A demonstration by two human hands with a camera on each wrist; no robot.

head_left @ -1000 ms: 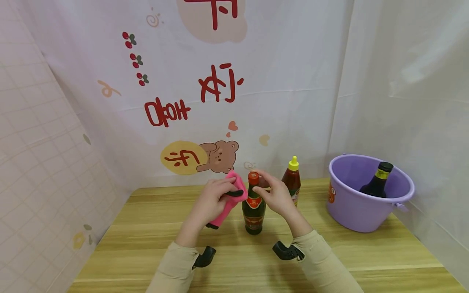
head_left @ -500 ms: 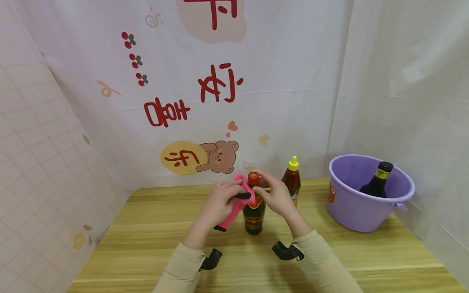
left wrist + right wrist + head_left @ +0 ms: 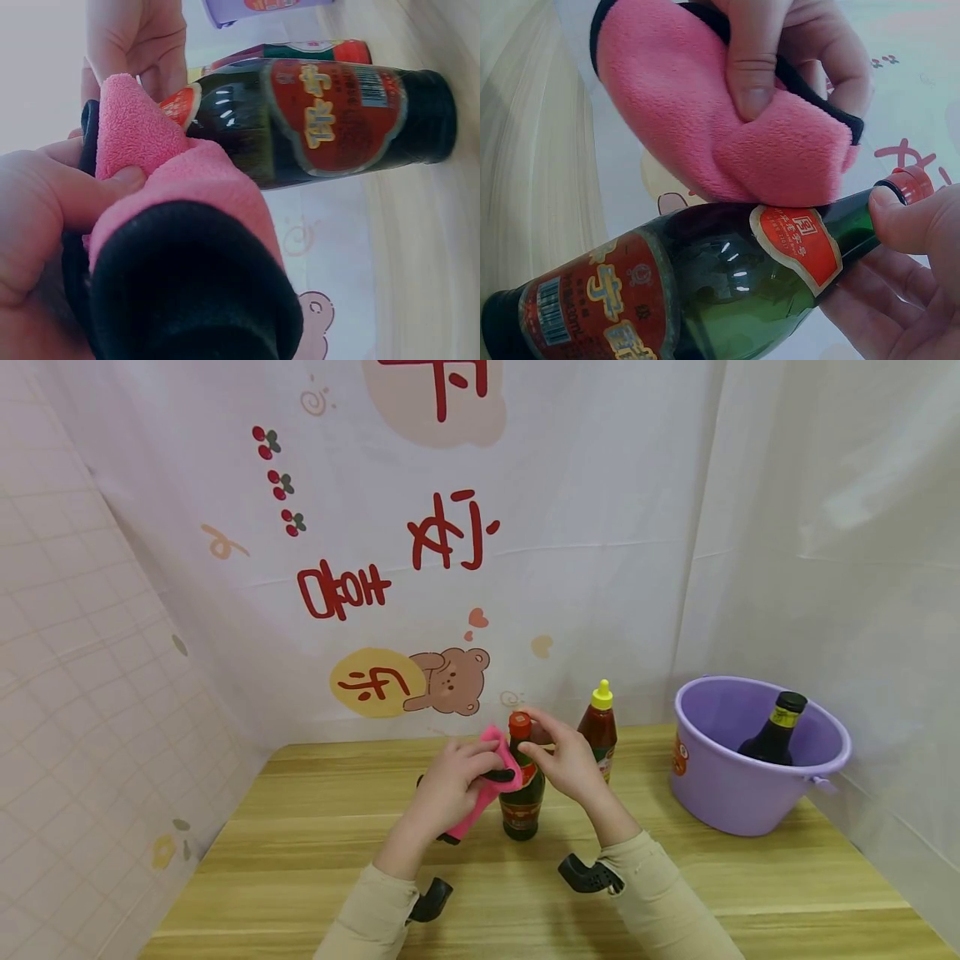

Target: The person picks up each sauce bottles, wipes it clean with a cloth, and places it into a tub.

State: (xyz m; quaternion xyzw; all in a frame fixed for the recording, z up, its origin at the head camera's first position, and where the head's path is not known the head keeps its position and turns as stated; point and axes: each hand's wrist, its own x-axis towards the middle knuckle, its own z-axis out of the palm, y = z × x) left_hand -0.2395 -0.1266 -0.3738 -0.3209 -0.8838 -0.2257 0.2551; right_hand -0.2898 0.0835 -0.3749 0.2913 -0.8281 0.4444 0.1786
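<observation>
A dark green glass bottle (image 3: 522,814) with a red cap and red labels stands upright on the table. My right hand (image 3: 564,758) grips its neck just under the cap, thumb in front, as the right wrist view shows. On the bottle's left, my left hand (image 3: 452,781) pinches a folded pink cloth (image 3: 682,97) with black edging, thumb on top. The cloth lies against the bottle's shoulder, by the upper label (image 3: 799,244), and part of it hangs down below the hand. In the left wrist view the cloth (image 3: 202,176) covers part of the bottle's neck.
Behind the right hand stands a red sauce bottle (image 3: 597,727) with a yellow nozzle cap. To the right is a purple bucket (image 3: 738,797) with a dark, black-capped bottle (image 3: 772,739) leaning in it. A printed white curtain (image 3: 600,527) hangs behind the wooden table (image 3: 300,843).
My left hand has moved right with the pink cloth, from beside the bottle onto its shoulder, then slightly down. My right hand keeps its hold on the neck.
</observation>
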